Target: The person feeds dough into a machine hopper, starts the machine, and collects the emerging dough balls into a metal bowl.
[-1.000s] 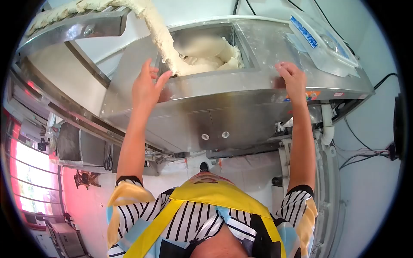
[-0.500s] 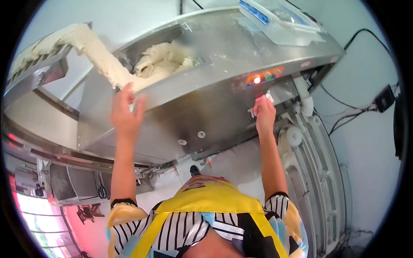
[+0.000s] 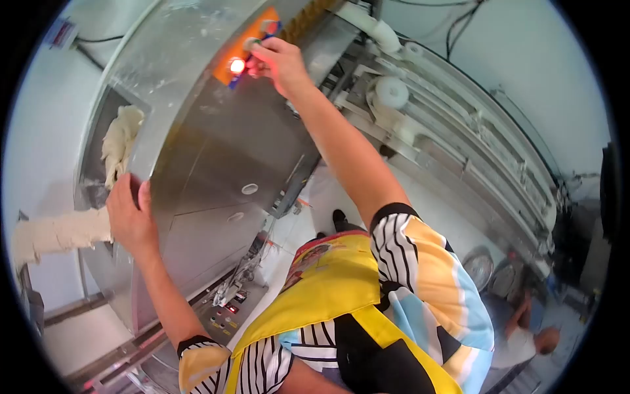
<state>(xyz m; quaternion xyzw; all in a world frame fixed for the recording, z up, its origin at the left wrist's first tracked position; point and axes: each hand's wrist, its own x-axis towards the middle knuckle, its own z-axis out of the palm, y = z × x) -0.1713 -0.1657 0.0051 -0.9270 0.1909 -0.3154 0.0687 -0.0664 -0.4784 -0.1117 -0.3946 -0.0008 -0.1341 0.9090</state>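
My right hand (image 3: 281, 64) is at the orange control panel (image 3: 231, 58) on the front of a steel machine (image 3: 230, 141). Its thumb and fingers close around a small greenish knob (image 3: 251, 44), beside a lit red lamp (image 3: 237, 65). My left hand (image 3: 131, 213) lies at the rim of the machine's opening, thumb apart and fingers stretched out, against a thick strip of pale dough (image 3: 62, 235). More dough (image 3: 123, 141) sits inside the opening. The left fingertips are partly hidden, and I cannot tell how firmly they touch the dough.
A long framed machine with rollers (image 3: 392, 92) stands to the right. Below the steel machine is a lower unit with small controls (image 3: 226, 312). Another person (image 3: 525, 341) is at the lower right, near round metal pans (image 3: 479, 268). Cables hang on the wall.
The view has swung to the right. My right hand has moved from just below the panel up to its knob. My left hand stays at the dough by the opening's rim.
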